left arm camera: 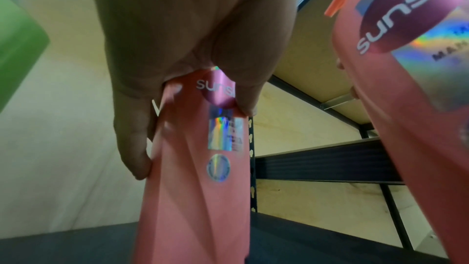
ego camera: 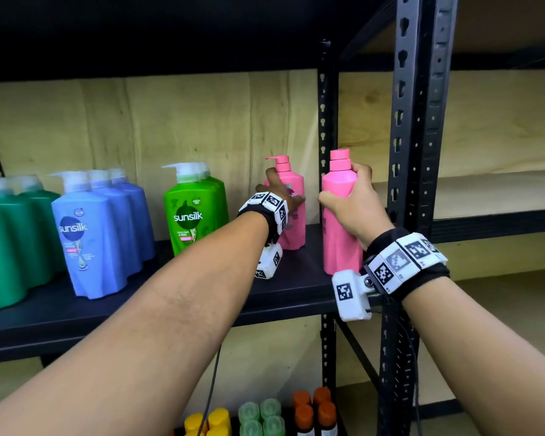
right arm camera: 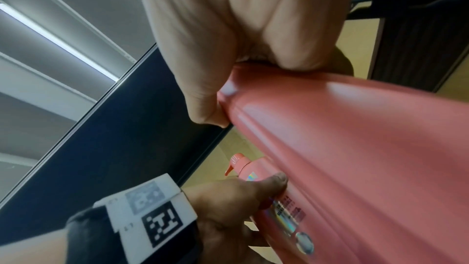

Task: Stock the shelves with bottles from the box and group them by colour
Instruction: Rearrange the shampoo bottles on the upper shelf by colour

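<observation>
A pink bottle [ego camera: 291, 212] is gripped by the left hand [ego camera: 279, 193], a second bottle [ego camera: 340, 221] by the right hand [ego camera: 350, 202]. The second should be set upright just right of the first.

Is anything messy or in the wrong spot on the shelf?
Nothing looks spilled or broken. One oddity: the light green bottle stands apart from the dark green bottles, with the blue bottles between. The two pink bottles, in the left hand and the right hand, stay together.
</observation>
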